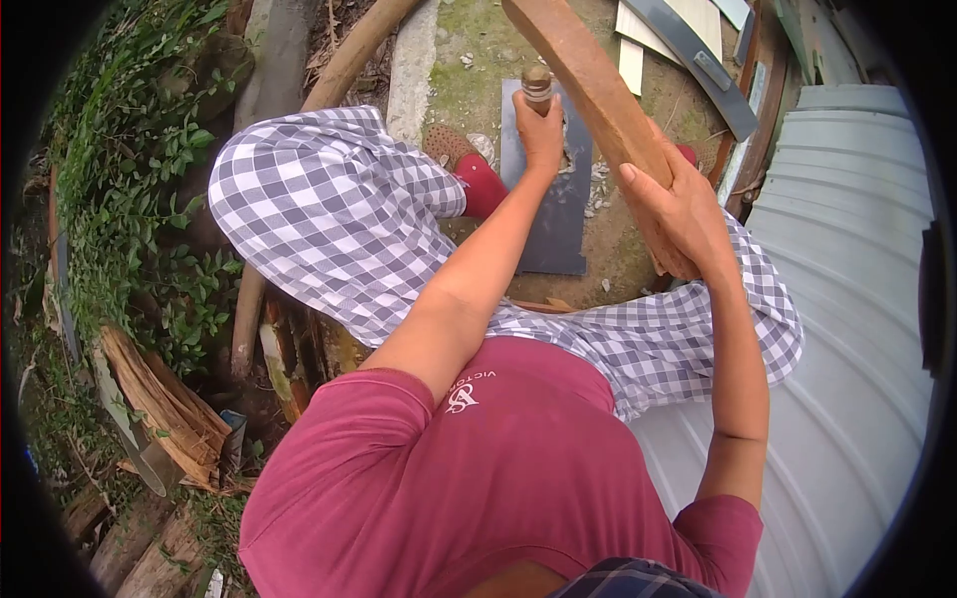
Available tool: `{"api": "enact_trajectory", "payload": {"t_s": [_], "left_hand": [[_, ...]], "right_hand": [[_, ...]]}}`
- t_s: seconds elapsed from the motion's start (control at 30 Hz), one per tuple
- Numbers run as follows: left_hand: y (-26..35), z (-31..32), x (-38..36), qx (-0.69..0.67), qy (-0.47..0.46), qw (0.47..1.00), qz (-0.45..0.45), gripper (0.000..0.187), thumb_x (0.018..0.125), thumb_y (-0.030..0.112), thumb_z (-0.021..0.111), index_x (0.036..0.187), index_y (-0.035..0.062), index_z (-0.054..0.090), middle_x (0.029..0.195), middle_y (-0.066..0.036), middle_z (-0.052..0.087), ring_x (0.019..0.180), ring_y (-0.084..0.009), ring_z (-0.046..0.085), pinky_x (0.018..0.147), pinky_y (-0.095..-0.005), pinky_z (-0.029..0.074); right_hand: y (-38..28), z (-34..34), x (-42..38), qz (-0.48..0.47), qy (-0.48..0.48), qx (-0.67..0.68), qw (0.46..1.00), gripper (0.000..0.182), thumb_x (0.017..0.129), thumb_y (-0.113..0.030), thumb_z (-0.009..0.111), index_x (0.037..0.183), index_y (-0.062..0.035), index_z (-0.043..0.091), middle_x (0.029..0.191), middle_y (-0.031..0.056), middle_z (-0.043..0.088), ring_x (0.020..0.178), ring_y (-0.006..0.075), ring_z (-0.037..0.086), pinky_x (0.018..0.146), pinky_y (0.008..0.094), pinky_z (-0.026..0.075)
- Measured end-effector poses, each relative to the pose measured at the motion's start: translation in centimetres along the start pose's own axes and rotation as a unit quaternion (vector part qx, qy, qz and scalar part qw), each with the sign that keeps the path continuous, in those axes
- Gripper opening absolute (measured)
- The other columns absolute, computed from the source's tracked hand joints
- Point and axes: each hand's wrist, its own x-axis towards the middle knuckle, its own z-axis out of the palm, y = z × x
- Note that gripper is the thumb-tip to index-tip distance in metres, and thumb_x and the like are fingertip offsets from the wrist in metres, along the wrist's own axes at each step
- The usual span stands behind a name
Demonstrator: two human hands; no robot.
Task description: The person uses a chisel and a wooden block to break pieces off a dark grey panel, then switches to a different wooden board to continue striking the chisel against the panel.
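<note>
My left hand (541,135) is wrapped around the upright handle of a chisel (536,92), wooden with metal rings near its top. The blade end is hidden below my fist. Beneath it lies a flat grey board (554,234) on the ground between my feet, with a rough, broken patch beside my hand. My right hand (683,214) grips a thick brown wooden beam (588,85) near its lower end. The beam slants up and to the left, its far end passing out of view at the top, and covers part of the board's right side.
Pale chips (598,189) lie around the board. Cut boards and a dark grey strip (698,65) are at the upper right. Corrugated metal sheeting (847,249) runs along the right. Leafy plants (140,179), a wooden pole (364,50) and split wood (164,399) are on the left.
</note>
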Motion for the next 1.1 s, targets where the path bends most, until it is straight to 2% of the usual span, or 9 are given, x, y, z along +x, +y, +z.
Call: {"api": "enact_trajectory", "payload": {"t_s": [0.1, 0.2, 0.27, 0.33, 0.4, 0.53, 0.73, 0.93, 1.1], "left_hand": [[-1.5, -1.9, 3.3, 0.051, 0.07, 0.995, 0.045, 0.037, 0.081, 0.013, 0.068, 0.107, -0.0006, 0.046, 0.093, -0.016, 0.059, 0.086, -0.0249, 0.06, 0.077, -0.0366, 0.047], [-2.7, -3.6, 5.6, 0.058, 0.115, 0.992, 0.013, 0.038, 0.081, 0.011, 0.068, 0.109, -0.0009, 0.045, 0.092, -0.01, 0.058, 0.081, -0.0199, 0.06, 0.074, -0.0322, 0.048], [-1.8, -3.5, 5.8, -0.108, 0.145, 0.982, -0.063, 0.032, 0.083, 0.011, 0.067, 0.105, 0.0008, 0.046, 0.088, -0.008, 0.057, 0.067, -0.0159, 0.057, 0.064, -0.0301, 0.048], [-1.9, -3.1, 6.0, -0.09, 0.122, 0.988, -0.027, 0.032, 0.083, 0.013, 0.068, 0.103, 0.0019, 0.046, 0.088, -0.008, 0.056, 0.059, -0.0133, 0.054, 0.058, -0.0277, 0.047], [-1.9, -2.3, 6.1, 0.019, 0.021, 0.999, 0.025, 0.041, 0.081, 0.018, 0.069, 0.108, -0.0012, 0.044, 0.096, -0.013, 0.058, 0.085, -0.024, 0.057, 0.079, -0.0383, 0.046], [2.4, 1.8, 1.5, 0.098, -0.15, 0.976, 0.121, 0.038, 0.081, 0.015, 0.068, 0.107, 0.0007, 0.045, 0.096, -0.018, 0.055, 0.088, -0.0296, 0.056, 0.08, -0.0396, 0.045], [-3.1, 5.8, -2.6, 0.248, -0.4, 0.815, 0.339, 0.039, 0.076, 0.009, 0.066, 0.109, 0.003, 0.047, 0.103, -0.02, 0.051, 0.098, -0.0398, 0.051, 0.085, -0.0449, 0.042], [-4.5, 6.8, -4.4, 0.245, -0.449, 0.795, 0.325, 0.04, 0.074, 0.006, 0.067, 0.109, 0.0053, 0.048, 0.098, -0.018, 0.05, 0.095, -0.0384, 0.05, 0.083, -0.0457, 0.042], [-4.5, 5.9, -4.8, 0.242, -0.385, 0.83, 0.323, 0.041, 0.072, 0.003, 0.068, 0.108, 0.0054, 0.048, 0.099, -0.018, 0.049, 0.094, -0.0392, 0.05, 0.083, -0.0463, 0.041]], "right_hand": [[1.5, -0.2, -1.5, 0.019, 0.083, 0.216, 0.973, 0.071, 0.083, -0.045, 0.063, 0.138, -0.0038, 0.044, 0.117, 0.016, 0.061, 0.106, 0.0226, 0.059, 0.09, 0.0336, 0.045], [3.4, 0.1, -2.8, 0.021, 0.152, 0.348, 0.925, 0.065, 0.087, -0.043, 0.062, 0.134, 0.0, 0.046, 0.113, 0.0153, 0.061, 0.102, 0.0209, 0.06, 0.087, 0.0314, 0.046], [4.6, 1.0, -3.4, 0.026, 0.175, 0.386, 0.906, 0.062, 0.089, -0.041, 0.06, 0.13, 0.0032, 0.046, 0.11, 0.0143, 0.061, 0.099, 0.0188, 0.061, 0.084, 0.0297, 0.048], [5.7, 2.0, -4.0, 0.046, 0.213, 0.452, 0.865, 0.061, 0.09, -0.04, 0.059, 0.13, 0.0032, 0.045, 0.111, 0.0134, 0.06, 0.099, 0.0177, 0.06, 0.083, 0.0296, 0.05], [6.5, 2.6, -4.3, 0.032, 0.219, 0.479, 0.85, 0.06, 0.09, -0.04, 0.057, 0.13, 0.0034, 0.045, 0.112, 0.0131, 0.06, 0.099, 0.0168, 0.06, 0.081, 0.0293, 0.051], [9.2, 2.7, -4.3, 0.066, 0.253, 0.496, 0.828, 0.061, 0.092, -0.041, 0.056, 0.131, 0.0034, 0.045, 0.119, 0.0142, 0.056, 0.107, 0.0185, 0.056, 0.089, 0.0305, 0.046], [9.5, 2.0, -5.2, 0.059, 0.308, 0.519, 0.795, 0.06, 0.093, -0.041, 0.055, 0.131, 0.0036, 0.044, 0.122, 0.0138, 0.053, 0.111, 0.0193, 0.052, 0.094, 0.0313, 0.041], [8.2, 1.8, -5.4, 0.081, 0.318, 0.55, 0.768, 0.057, 0.093, -0.041, 0.054, 0.129, 0.0014, 0.045, 0.11, 0.0115, 0.058, 0.098, 0.0174, 0.058, 0.082, 0.0292, 0.048], [7.8, 2.1, -4.9, 0.084, 0.319, 0.56, 0.76, 0.054, 0.094, -0.04, 0.053, 0.128, 0.0006, 0.045, 0.107, 0.0114, 0.058, 0.095, 0.0174, 0.06, 0.079, 0.0291, 0.05]]}}
